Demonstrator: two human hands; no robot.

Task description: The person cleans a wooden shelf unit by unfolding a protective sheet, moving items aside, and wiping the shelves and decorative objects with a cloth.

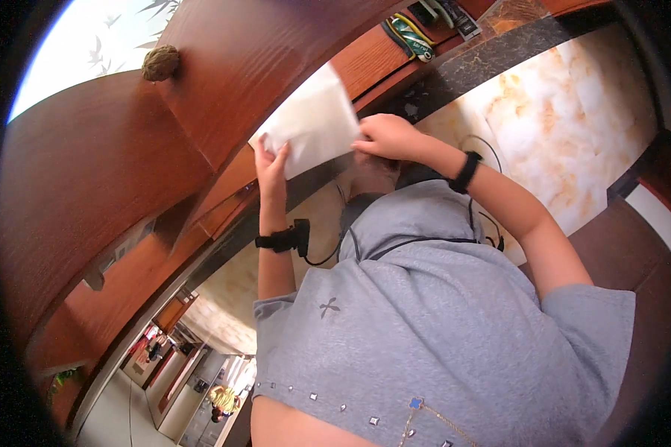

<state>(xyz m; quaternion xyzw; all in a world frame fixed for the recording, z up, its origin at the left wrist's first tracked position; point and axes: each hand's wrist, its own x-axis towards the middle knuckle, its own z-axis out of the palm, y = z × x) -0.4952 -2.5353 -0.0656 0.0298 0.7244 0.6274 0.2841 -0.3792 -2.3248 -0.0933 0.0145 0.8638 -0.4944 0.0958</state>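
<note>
A white sheet of paper [316,120], or a thin stack of sheets, is held tilted over the edge of a reddish-brown wooden counter. My left hand [270,162] grips its lower left corner, thumb and fingers on the near face. At the right edge of the paper, my right hand [388,137] pinches it between thumb and fingers; that hand is slightly blurred. Black bands circle both my wrists, and a dark cable runs from the left one across my grey shirt [436,313].
An upper wooden ledge [201,100] curves above the lower counter surface [363,67]. A round brown walnut-like object [160,63] sits on the ledge. Green tools with yellow-and-black handles [411,38] lie on the counter. Far off at lower left is another person [223,399].
</note>
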